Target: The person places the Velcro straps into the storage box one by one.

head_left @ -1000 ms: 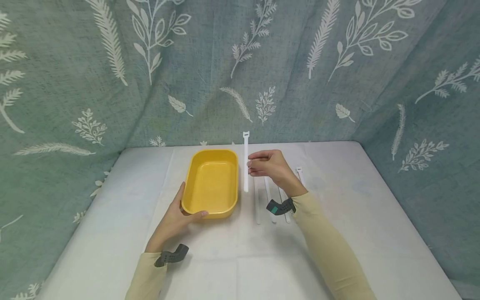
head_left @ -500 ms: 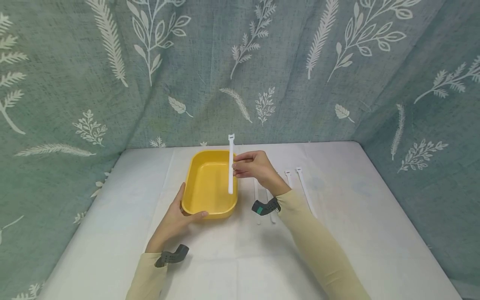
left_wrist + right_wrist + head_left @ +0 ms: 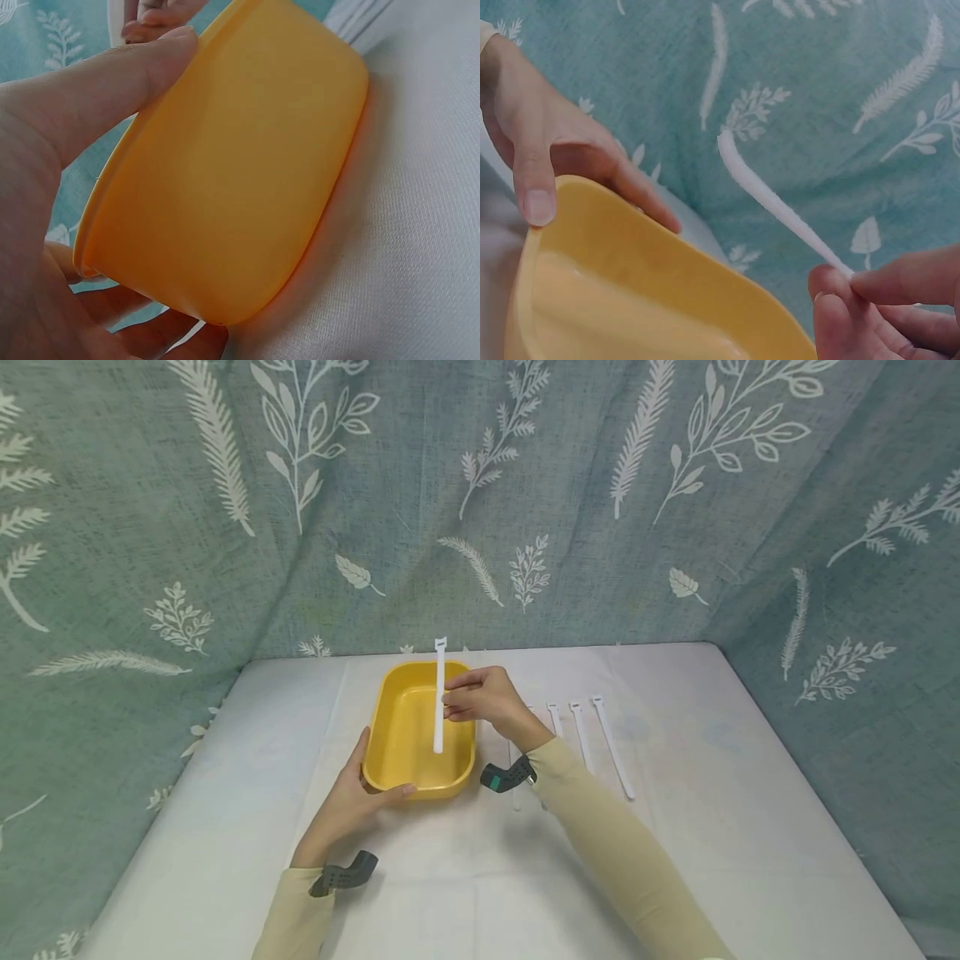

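My left hand (image 3: 352, 795) grips the near left corner of a yellow plastic tub (image 3: 397, 727), its thumb at the near rim and its fingers around the left side. In the left wrist view the tub's outer wall (image 3: 232, 165) fills the middle, close over the white cloth. Over the tub, my right hand (image 3: 486, 700) pinches a white hook-and-loop cable tie (image 3: 440, 702) partway along. The tie stands nearly upright in the head view, slotted head at the top. From the right wrist, the tie (image 3: 772, 202) looks soft-surfaced and slightly bent, pinched between thumb and finger.
Several more white cable ties (image 3: 613, 750) lie roughly side by side to the right of the tub, partly hidden under my right forearm. A white cloth (image 3: 720, 827) covers the table. Green leaf-patterned fabric (image 3: 405, 527) hangs behind and along both sides.
My right hand has carried the cable tie leftward, from beside the tub to over it, and slightly lower. More ties show behind the forearm. The left hand and tub stay put.
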The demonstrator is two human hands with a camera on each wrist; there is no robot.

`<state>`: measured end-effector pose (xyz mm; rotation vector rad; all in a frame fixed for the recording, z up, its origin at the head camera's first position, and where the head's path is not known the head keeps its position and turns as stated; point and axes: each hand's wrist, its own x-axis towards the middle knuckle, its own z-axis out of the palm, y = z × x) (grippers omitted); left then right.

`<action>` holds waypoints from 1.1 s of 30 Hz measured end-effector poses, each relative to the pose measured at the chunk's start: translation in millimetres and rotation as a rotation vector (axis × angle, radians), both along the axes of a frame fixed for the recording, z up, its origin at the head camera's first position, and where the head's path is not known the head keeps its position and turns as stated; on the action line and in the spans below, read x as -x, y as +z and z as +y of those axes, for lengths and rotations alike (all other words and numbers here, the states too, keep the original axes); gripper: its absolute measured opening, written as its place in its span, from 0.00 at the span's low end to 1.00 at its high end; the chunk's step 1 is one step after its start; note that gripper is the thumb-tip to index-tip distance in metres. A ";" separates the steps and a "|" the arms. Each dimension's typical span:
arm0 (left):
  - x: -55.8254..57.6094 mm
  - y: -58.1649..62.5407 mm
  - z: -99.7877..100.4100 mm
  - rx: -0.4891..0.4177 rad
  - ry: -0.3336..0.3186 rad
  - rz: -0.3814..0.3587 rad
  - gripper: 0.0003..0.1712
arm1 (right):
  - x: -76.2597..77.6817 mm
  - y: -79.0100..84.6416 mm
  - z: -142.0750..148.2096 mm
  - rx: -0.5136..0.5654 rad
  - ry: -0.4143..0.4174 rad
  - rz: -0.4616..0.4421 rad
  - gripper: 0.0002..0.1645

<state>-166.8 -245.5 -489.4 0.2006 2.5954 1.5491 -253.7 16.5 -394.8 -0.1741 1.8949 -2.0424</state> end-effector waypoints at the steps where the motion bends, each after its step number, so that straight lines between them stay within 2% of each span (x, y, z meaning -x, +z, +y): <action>1: 0.0 -0.1 -0.1 0.002 0.001 -0.003 0.73 | 0.9 -1.3 -1.9 -0.003 0.003 -0.002 0.17; 20: -0.9 0.1 -1.8 0.033 0.009 -0.030 0.73 | 9.1 -22.4 -32.9 -0.025 0.028 -0.081 0.14; 33: -1.5 1.3 -1.3 0.049 0.025 -0.049 0.75 | 13.5 -37.6 -50.1 -0.073 0.005 -0.084 0.12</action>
